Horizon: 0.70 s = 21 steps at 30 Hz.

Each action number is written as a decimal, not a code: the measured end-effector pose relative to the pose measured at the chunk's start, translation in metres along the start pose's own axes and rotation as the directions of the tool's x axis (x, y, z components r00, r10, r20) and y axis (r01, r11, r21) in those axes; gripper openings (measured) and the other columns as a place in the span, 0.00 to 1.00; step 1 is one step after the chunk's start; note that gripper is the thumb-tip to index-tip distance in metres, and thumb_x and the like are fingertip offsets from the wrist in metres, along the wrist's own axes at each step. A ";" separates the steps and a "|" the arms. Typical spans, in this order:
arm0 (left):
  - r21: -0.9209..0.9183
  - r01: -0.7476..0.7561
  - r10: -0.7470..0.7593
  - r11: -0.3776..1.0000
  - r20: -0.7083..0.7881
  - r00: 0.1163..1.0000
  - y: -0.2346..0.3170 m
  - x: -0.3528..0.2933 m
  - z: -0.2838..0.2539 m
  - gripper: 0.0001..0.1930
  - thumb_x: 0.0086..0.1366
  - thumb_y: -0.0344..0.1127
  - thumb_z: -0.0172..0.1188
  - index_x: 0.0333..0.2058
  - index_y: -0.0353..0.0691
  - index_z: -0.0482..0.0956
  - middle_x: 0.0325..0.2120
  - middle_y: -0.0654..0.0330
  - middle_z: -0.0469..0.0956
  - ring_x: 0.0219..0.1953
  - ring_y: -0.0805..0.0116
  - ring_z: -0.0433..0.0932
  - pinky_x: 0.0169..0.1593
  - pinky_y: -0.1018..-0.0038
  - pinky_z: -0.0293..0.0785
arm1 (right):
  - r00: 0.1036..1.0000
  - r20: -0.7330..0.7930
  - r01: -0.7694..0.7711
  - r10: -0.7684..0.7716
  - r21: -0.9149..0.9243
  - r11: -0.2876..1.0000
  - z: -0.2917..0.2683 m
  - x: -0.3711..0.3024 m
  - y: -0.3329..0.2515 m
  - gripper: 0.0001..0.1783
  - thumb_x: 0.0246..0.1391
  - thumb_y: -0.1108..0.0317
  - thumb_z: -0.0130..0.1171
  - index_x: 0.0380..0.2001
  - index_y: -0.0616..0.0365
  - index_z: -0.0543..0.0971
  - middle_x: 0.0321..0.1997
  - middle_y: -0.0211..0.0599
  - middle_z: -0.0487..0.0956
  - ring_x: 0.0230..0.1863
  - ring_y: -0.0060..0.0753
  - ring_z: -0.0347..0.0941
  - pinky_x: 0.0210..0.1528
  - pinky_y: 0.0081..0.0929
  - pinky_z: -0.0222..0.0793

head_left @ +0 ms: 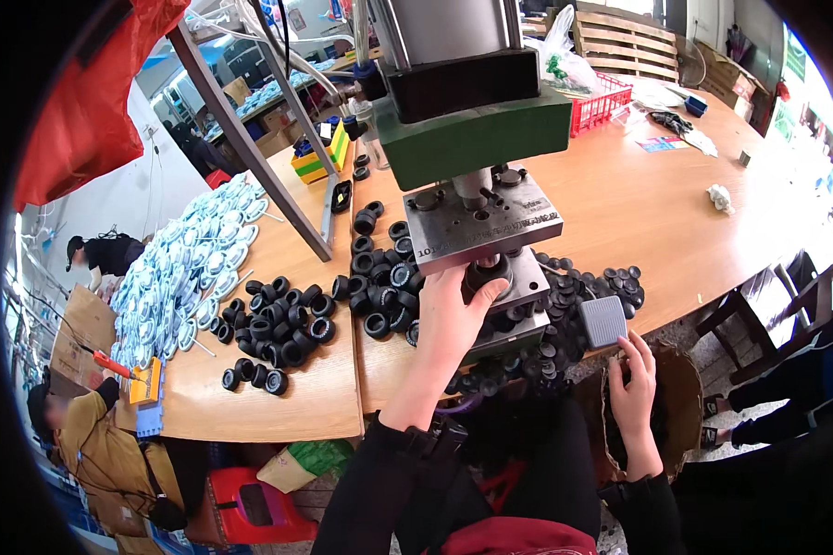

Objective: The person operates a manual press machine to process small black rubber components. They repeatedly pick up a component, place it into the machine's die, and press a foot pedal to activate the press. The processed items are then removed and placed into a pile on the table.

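Observation:
My left hand (453,310) is inside the bench press, its thumb and fingers closed round a small black tyre (487,275). The tyre sits on the lower die, beneath the steel upper plate (486,222). Part of my fingers is hidden under that plate. My right hand (633,387) has its fingers stretched and apart, holding nothing. Its fingertips reach the lower right corner of a grey ribbed pad (603,322), and whether they press it I cannot tell. Several loose black tyres (278,324) lie left of the press. Flat black round pieces (551,347) are heaped around its right and front.
The green press head (472,139) hangs above my left hand. Pale blue parts (180,268) are piled at the far left, near a metal frame post (250,139). A red basket (602,104) stands behind. An open cardboard box (680,407) is below my right hand. Another person (102,444) sits at left.

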State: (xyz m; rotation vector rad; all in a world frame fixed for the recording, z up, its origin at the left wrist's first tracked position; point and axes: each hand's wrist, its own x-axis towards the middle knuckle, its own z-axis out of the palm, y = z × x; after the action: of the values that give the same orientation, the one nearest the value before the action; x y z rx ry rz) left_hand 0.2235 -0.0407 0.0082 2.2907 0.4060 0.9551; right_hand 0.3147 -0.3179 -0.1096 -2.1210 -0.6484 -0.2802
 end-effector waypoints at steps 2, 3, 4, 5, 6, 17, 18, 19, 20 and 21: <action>0.050 -0.003 0.004 0.999 -0.032 0.999 -0.005 -0.001 0.006 0.22 0.58 0.43 0.70 0.46 0.36 0.77 0.37 0.53 0.80 0.36 0.58 0.78 0.42 0.66 0.73 | 0.991 0.026 0.133 -0.131 -0.134 0.982 0.006 0.011 -0.004 0.23 0.56 0.70 0.60 0.56 0.60 0.74 0.64 0.48 0.70 0.64 0.50 0.65 0.65 0.41 0.60; 0.074 -0.008 0.011 0.997 -0.049 0.999 -0.006 0.000 0.008 0.21 0.58 0.43 0.70 0.46 0.36 0.77 0.37 0.53 0.80 0.35 0.58 0.77 0.41 0.66 0.73 | 0.980 0.042 0.199 -0.195 -0.199 0.960 0.009 0.017 -0.004 0.24 0.57 0.68 0.60 0.57 0.60 0.73 0.64 0.48 0.69 0.64 0.51 0.64 0.65 0.42 0.59; 0.032 0.027 -0.026 0.999 -0.037 0.999 -0.004 0.000 0.008 0.21 0.58 0.42 0.70 0.45 0.37 0.77 0.37 0.54 0.79 0.34 0.58 0.77 0.41 0.66 0.73 | 0.973 0.059 0.231 -0.224 -0.255 0.939 0.012 0.022 0.001 0.27 0.57 0.65 0.60 0.59 0.60 0.71 0.66 0.49 0.68 0.65 0.52 0.64 0.65 0.43 0.58; 0.013 0.033 -0.033 0.999 -0.036 0.999 -0.003 -0.002 0.008 0.21 0.57 0.42 0.70 0.45 0.37 0.77 0.37 0.53 0.80 0.34 0.58 0.78 0.41 0.66 0.73 | 0.972 0.069 0.234 -0.224 -0.259 0.937 0.013 0.024 0.002 0.27 0.57 0.64 0.60 0.59 0.61 0.71 0.66 0.49 0.68 0.65 0.53 0.63 0.65 0.43 0.58; 0.000 0.037 -0.037 0.999 -0.035 0.999 -0.004 -0.003 0.008 0.21 0.57 0.43 0.71 0.45 0.36 0.78 0.37 0.53 0.80 0.34 0.57 0.78 0.42 0.66 0.73 | 0.971 0.077 0.237 -0.225 -0.258 0.937 0.015 0.028 0.002 0.27 0.57 0.64 0.60 0.59 0.61 0.71 0.66 0.49 0.68 0.65 0.53 0.63 0.65 0.44 0.58; 0.070 -0.037 0.037 0.997 0.003 0.999 -0.016 0.003 0.005 0.26 0.57 0.49 0.70 0.45 0.34 0.78 0.37 0.48 0.81 0.39 0.49 0.80 0.45 0.62 0.75 | 0.965 0.123 0.254 -0.232 -0.209 0.944 0.019 0.034 -0.015 0.28 0.57 0.63 0.61 0.59 0.62 0.71 0.67 0.50 0.66 0.66 0.54 0.63 0.66 0.45 0.58; 0.071 -0.031 0.031 0.997 -0.001 1.000 -0.017 0.002 0.008 0.26 0.57 0.49 0.70 0.45 0.34 0.77 0.37 0.48 0.81 0.40 0.49 0.80 0.45 0.62 0.75 | 0.964 0.129 0.258 -0.233 -0.225 0.940 0.021 0.035 -0.013 0.29 0.58 0.61 0.60 0.60 0.61 0.70 0.67 0.50 0.66 0.67 0.53 0.62 0.66 0.45 0.57; 0.073 -0.024 0.024 0.997 -0.006 1.000 -0.018 0.001 0.010 0.26 0.57 0.48 0.70 0.46 0.34 0.77 0.37 0.48 0.81 0.40 0.49 0.80 0.45 0.62 0.75 | 0.962 0.137 0.263 -0.236 -0.240 0.935 0.023 0.036 -0.011 0.29 0.59 0.60 0.60 0.60 0.61 0.70 0.67 0.50 0.66 0.67 0.53 0.62 0.67 0.45 0.56; 0.075 -0.016 0.017 0.997 -0.012 1.000 -0.019 0.000 0.011 0.27 0.56 0.48 0.71 0.46 0.34 0.77 0.37 0.48 0.81 0.40 0.48 0.80 0.45 0.62 0.75 | 0.960 0.144 0.269 -0.239 -0.253 0.929 0.026 0.037 -0.008 0.30 0.59 0.58 0.59 0.61 0.61 0.69 0.67 0.50 0.66 0.68 0.52 0.61 0.67 0.44 0.56; 0.053 -0.028 0.029 0.998 -0.019 0.999 -0.017 0.000 0.010 0.27 0.56 0.47 0.71 0.47 0.34 0.76 0.38 0.48 0.81 0.40 0.48 0.80 0.45 0.62 0.75 | 0.964 0.164 0.252 -0.211 -0.294 0.922 0.028 0.040 -0.004 0.30 0.60 0.56 0.57 0.61 0.61 0.69 0.67 0.50 0.66 0.68 0.51 0.61 0.68 0.44 0.54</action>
State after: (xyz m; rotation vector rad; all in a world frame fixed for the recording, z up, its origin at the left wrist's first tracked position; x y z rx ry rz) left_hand 0.2303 -0.0323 -0.0083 2.3415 0.4125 0.9925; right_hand 0.3444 -0.2795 -0.1065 -2.3805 -0.9911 -0.3996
